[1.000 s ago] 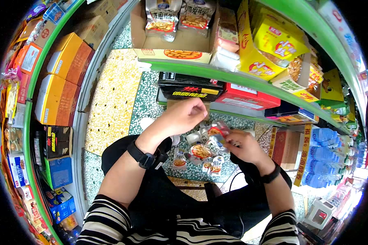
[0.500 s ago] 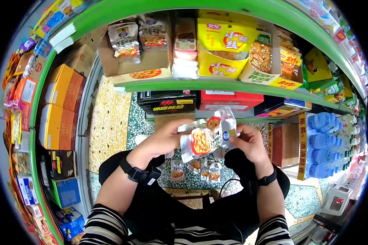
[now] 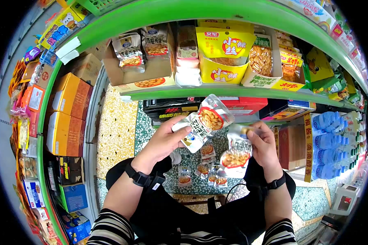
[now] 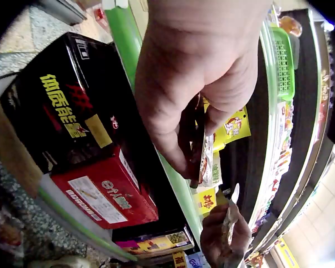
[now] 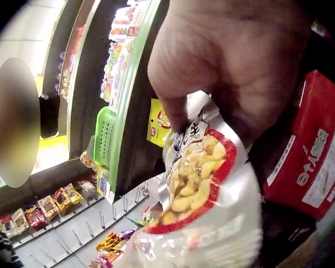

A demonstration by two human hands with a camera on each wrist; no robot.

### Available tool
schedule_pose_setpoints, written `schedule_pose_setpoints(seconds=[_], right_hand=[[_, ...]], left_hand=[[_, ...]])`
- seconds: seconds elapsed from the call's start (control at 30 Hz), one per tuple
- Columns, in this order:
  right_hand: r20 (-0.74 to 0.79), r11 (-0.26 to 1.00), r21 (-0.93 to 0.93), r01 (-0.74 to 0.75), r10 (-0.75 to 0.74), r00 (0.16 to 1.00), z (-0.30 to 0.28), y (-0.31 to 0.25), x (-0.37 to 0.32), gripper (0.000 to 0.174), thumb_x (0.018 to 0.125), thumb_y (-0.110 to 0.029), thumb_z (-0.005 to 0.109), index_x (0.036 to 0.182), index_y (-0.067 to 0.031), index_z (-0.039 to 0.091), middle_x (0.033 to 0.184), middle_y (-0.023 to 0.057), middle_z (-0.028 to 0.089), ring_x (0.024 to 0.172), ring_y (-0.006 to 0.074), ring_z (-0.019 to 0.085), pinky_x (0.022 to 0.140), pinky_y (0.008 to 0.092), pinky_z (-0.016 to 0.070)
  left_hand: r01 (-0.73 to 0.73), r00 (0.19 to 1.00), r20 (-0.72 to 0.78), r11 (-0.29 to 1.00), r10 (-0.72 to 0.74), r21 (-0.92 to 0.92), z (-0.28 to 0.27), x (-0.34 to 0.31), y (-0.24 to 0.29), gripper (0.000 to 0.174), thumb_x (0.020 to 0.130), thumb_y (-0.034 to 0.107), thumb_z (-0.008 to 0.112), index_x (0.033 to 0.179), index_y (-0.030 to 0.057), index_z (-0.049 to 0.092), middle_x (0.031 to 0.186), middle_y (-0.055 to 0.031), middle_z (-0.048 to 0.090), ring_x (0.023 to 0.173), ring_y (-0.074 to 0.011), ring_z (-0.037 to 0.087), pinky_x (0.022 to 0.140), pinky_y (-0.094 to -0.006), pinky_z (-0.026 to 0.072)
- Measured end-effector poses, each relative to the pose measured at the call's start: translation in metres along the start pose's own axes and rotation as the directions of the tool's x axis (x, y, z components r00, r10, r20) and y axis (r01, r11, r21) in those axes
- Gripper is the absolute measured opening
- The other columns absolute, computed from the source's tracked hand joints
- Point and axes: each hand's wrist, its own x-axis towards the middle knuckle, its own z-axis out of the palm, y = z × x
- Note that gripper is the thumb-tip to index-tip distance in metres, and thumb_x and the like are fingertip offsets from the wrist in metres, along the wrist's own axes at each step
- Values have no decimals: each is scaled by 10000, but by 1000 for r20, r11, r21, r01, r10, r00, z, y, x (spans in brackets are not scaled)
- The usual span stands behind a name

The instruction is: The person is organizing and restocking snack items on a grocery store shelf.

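My left hand (image 3: 161, 141) pinches a silver peanut packet (image 3: 210, 118) by its end, tilted up to the right with its printed front showing. From my right hand (image 3: 265, 143) hangs a second peanut packet (image 3: 235, 158), gripped at its top edge. The two packets are side by side above the floor. In the left wrist view the left packet (image 4: 202, 148) shows edge-on between thumb and fingers. The right wrist view shows the other packet's (image 5: 195, 178) peanut picture within a red border. Below, several more peanut packets (image 3: 184, 176) lie on the floor.
An open carton (image 3: 153, 83) holding similar packets sits on the green-edged shelf (image 3: 184, 93) ahead, beside yellow snack bags (image 3: 225, 45). Black (image 3: 167, 108) and red boxes (image 3: 249, 105) fill the level below. Orange cartons (image 3: 65, 132) stand left, bottled water (image 3: 327, 143) right.
A second ago my left hand was empty and my right was low at the floor packets. Packets then came up between both hands; now each hand holds one, apart.
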Motion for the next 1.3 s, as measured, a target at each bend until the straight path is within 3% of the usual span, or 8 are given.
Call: schedule_pose_setpoints(seconds=[0.1,0.17,0.57,0.7,0.73,0.87,1.1,1.3], right_hand=[[-74,993,120,-11,20,997,8,6,6,73,930,-62,601,924,-72,529,803,-26,591,697,34,514,603,191,394],[-187,977,212,33,8,982,25,9,9,105,927,-87,616,891,-90,517,737,-48,549,552,6,433,462,176,338],[-176,987,150,49,-23,984,21,13,8,74,935,-126,623,965,-80,573,774,-60,585,588,-6,463,458,165,314],[-169,989,146,39,-14,985,18,13,9,82,935,-118,621,975,-61,579,815,-36,600,668,17,514,545,170,395],[-156,979,191,67,-37,987,18,15,9,104,934,-86,612,1010,-30,569,911,13,636,803,62,579,689,207,474],[-163,991,124,45,-25,986,25,11,10,234,921,-23,603,1134,21,519,1058,101,654,979,124,617,852,262,503],[-131,981,191,29,-4,991,28,6,9,217,932,-17,563,1146,5,531,1048,74,659,882,98,636,760,215,512],[-39,965,261,14,-4,999,30,-7,5,345,897,61,537,1233,24,471,1099,94,636,996,134,608,897,259,471]], left_hand=[[38,998,-60,999,-37,21,3,-1,1,387,962,110,559,1319,22,439,1134,-65,592,1004,-158,624,804,-339,568],[47,998,-42,999,-46,23,4,0,-3,341,957,89,557,1279,35,459,1116,-56,585,979,-148,623,790,-328,567],[27,999,28,997,-29,65,13,1,-4,312,961,87,548,1259,59,461,1087,-24,570,928,-104,613,722,-276,563],[31,999,20,998,-32,53,10,2,-6,323,961,92,553,1267,54,455,1110,-36,568,949,-121,616,732,-292,569],[33,999,16,998,-34,48,10,2,-6,324,961,90,552,1268,54,454,1115,-39,567,956,-127,617,740,-299,572],[35,999,13,999,-35,17,12,2,-5,342,956,74,551,1281,55,443,1135,-56,563,989,-153,618,785,-339,576],[42,999,20,999,-43,32,4,5,-8,332,956,66,537,1277,66,451,1136,-52,561,1006,-175,619,811,-372,570],[31,999,15,999,-32,19,6,3,-5,373,949,47,532,1309,60,434,1169,-62,556,1046,-199,612,841,-390,564]])
